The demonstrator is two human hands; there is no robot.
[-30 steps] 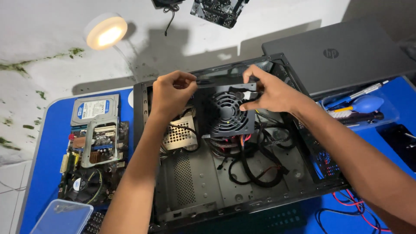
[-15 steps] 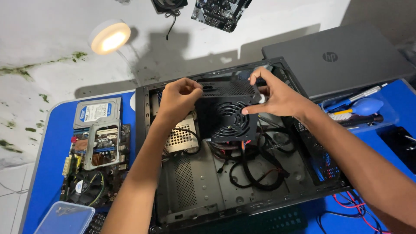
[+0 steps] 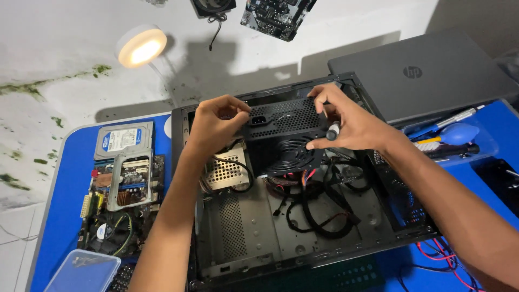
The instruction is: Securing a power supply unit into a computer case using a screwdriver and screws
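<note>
Currently both hands at the far end of the open computer case, on the black power supply with its fan grille facing up. Left hand curled, fingertips pinching the supply's left top edge; right hand pressed on its right side, fingers closed round a small dark-handled screwdriver. Loose black cables below the supply inside the case; hard drive and circuit boards along the desk's left edge, closed laptop at far right corner.

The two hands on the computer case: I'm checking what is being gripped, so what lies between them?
In the head view, the black power supply lies between the left hand and the right hand, its fan grille facing up.
</note>
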